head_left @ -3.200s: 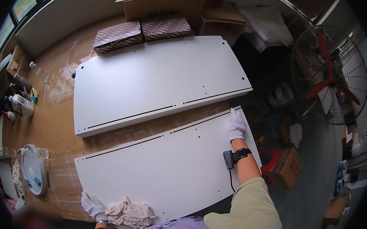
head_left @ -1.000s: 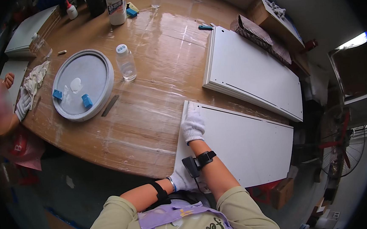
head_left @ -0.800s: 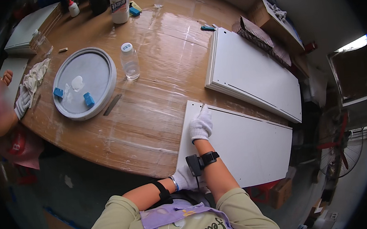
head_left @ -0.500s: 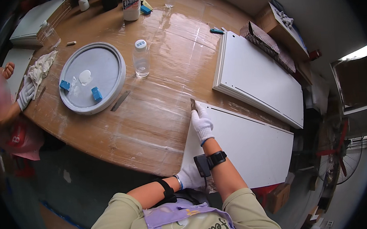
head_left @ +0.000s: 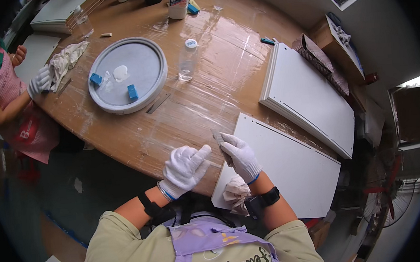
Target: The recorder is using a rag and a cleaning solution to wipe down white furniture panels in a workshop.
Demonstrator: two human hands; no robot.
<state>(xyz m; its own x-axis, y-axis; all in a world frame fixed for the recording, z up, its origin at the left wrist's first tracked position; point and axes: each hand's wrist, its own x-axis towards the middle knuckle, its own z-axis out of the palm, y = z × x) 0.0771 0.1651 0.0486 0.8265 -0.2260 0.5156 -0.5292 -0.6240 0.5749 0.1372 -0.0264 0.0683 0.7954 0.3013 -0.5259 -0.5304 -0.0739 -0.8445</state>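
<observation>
Now your right grip (head_left: 241, 157) pinches a thin grey strip (head_left: 219, 139) over the counter (head_left: 137, 136), whose brown covering shines, beside a white panel (head_left: 290, 169). Your left grip (head_left: 186, 169) curls; whether it's pressed together I can't tell. A caged fan (head_left: 389, 186) stands in the dim room's right side.

From the right hand (head_left: 221, 147), bare tabletop (head_left: 229, 88) runs open towards 12 o'clock, between the clear capped bottle (head_left: 186, 65) at 11 and the stacked white panels (head_left: 312, 92) at 2. The round grey tray (head_left: 139, 58) blocks 10, the left hand (head_left: 187, 168) 9, the crumpled cloth (head_left: 236, 194) 6.
</observation>
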